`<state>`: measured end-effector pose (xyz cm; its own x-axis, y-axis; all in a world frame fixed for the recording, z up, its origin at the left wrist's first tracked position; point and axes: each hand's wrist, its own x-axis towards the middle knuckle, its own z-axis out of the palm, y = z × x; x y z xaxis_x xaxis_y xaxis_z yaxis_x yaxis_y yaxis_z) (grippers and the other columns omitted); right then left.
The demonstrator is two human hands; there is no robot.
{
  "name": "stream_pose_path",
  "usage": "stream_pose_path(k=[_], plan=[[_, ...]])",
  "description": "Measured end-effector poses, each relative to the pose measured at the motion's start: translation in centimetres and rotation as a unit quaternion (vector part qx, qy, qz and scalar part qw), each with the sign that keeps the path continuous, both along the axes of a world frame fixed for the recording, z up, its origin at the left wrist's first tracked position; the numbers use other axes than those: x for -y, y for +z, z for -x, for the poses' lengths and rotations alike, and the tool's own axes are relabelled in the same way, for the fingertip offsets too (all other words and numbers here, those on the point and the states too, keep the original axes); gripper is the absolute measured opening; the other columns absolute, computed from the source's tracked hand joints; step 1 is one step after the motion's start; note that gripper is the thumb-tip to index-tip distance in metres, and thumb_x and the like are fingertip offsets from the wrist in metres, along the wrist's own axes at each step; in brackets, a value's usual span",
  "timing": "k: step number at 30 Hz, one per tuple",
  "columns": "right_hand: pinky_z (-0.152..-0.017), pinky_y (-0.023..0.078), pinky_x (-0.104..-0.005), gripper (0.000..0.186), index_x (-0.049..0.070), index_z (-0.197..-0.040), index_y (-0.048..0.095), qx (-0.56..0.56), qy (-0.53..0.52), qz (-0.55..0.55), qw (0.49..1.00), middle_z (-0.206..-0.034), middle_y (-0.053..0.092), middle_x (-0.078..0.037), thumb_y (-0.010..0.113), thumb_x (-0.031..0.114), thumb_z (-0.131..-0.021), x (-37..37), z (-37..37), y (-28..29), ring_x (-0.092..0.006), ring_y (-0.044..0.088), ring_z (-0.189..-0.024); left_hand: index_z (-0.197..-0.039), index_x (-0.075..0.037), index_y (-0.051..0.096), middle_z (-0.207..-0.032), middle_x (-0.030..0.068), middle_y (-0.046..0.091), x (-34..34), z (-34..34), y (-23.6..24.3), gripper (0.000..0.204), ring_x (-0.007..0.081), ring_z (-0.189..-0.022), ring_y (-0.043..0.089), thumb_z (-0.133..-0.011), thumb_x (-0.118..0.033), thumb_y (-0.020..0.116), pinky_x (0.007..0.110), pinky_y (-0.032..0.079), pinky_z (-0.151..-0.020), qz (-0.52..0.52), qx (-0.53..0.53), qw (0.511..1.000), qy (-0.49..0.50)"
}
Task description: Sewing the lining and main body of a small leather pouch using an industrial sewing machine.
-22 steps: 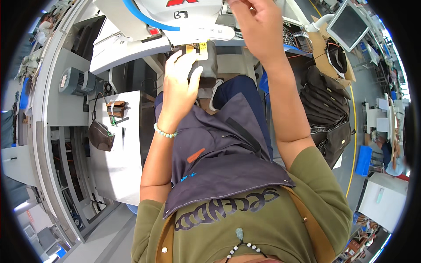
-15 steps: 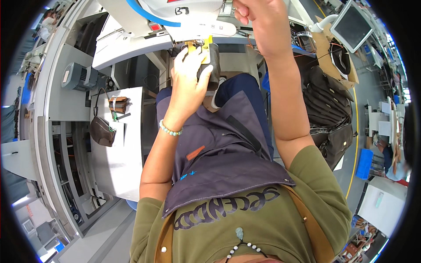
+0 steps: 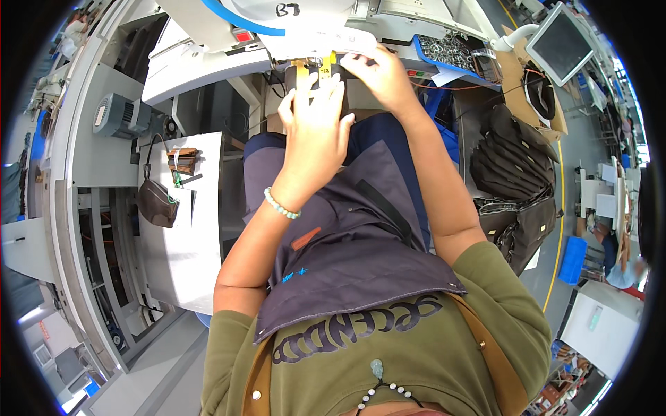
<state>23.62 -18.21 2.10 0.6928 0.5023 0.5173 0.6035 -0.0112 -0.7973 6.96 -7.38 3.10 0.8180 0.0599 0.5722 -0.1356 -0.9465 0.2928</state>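
My left hand point(image 3: 316, 132) lies with its fingers stretched out and apart on a dark, leather-like piece point(image 3: 291, 78) at the front of a white machine point(image 3: 305, 43). Two yellow guides point(image 3: 329, 64) stand by the fingertips, over the piece. My right hand point(image 3: 381, 80) is beside the piece's right edge, under the machine's white arm. Its fingers are bent and somewhat apart, and nothing shows between them. Whether its fingertips touch the piece, I cannot tell. Much of the piece is hidden beneath my left hand.
On the left, a white board point(image 3: 184, 256) bears a small dark pouch point(image 3: 158, 203) and a brown bundle point(image 3: 182, 159). A blue-edged tray of metal parts point(image 3: 449, 54) stands on the right. Dark bags point(image 3: 513, 159) are piled below it, near a screen point(image 3: 560, 41). A motor point(image 3: 118, 114) sticks out at left.
My right hand has come down from above the machine's right side to the dark piece's right edge. My left hand has shifted slightly right, its fingers now flatter over the piece.
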Motion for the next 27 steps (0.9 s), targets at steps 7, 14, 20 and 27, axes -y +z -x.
stream_pose_path(k=[7,14,20,27], plan=[[-0.077,0.052,-0.0342,0.028,0.017,-0.111,0.08,0.061,0.015,0.156,0.986,-0.092,0.069,-0.008,0.072,0.032,-0.089,-1.3,0.0,0.3,-0.023,0.063,-0.082,-0.133,0.002,0.059,-0.138,0.0141,0.056,1.1,0.2,0.0,0.053,0.0303,-0.133,0.046,-0.087,-0.022,0.073,0.048,0.032,-0.108,-0.048,-0.038,0.998,0.01],[-0.076,0.052,-0.0328,0.028,0.02,-0.115,0.079,-0.042,0.008,0.15,0.988,-0.098,0.072,-0.01,0.066,0.031,-0.093,-1.8,0.8,-0.6,-0.0242,0.066,-0.083,-0.12,-0.008,0.07,-0.129,0.0099,0.068,-1.9,1.8,0.5,0.035,0.0302,-0.127,0.056,-0.087,-0.018,0.076,0.043,0.039,-0.104,0.055,0.062,0.996,-0.023],[-0.093,0.053,-0.036,0.023,0.01,-0.108,0.077,0.07,-0.061,0.065,0.994,-0.119,0.068,-0.012,0.059,0.014,-0.094,-3.0,2.6,-2.1,-0.0275,0.067,-0.106,-0.129,-0.002,0.065,-0.137,0.014,0.062,-4.1,1.4,-0.5,0.045,0.0371,-0.131,0.05,-0.089,-0.02,0.075,0.048,0.038,-0.11,0.062,0.043,0.996,0.049],[-0.094,0.053,-0.0365,0.024,0.008,-0.105,0.077,0.067,-0.101,-0.003,0.993,-0.118,0.066,-0.013,0.057,0.009,-0.091,-4.0,3.1,-2.8,-0.0293,0.066,-0.107,-0.136,0.003,0.059,-0.141,0.0163,0.058,-4.3,1.4,-1.7,0.055,0.0368,-0.132,0.048,-0.09,-0.024,0.073,0.048,0.038,-0.109,0.08,0.037,0.995,0.036]])
